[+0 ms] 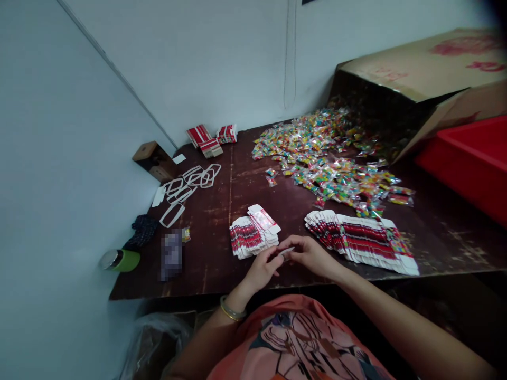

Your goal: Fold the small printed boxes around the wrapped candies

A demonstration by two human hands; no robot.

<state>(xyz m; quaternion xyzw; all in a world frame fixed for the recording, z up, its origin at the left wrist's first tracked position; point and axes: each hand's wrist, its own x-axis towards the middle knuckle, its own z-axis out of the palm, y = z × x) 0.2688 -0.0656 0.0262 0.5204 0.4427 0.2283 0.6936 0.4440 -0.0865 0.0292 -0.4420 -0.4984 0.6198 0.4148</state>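
Both hands meet at the near edge of the dark wooden table [222, 264]. My left hand [262, 269] and my right hand [311, 254] pinch a small flat white card piece [285, 251] between their fingertips. Just beyond my left hand lies a small stack of flat red-and-white carton blanks [253, 232]. A longer fanned row of the same blanks [362, 240] lies right of my right hand. Farther back spreads a heap of small colourful candy packets [332, 158].
A tipped cardboard box [415, 74] and a red bin [471, 158] stand at the back right. Folded red cartons [212, 140], white cut-out frames [188, 184], a wooden block [154, 158], a dark cloth [142, 230] and a green bottle [121, 260] occupy the left side by the wall.
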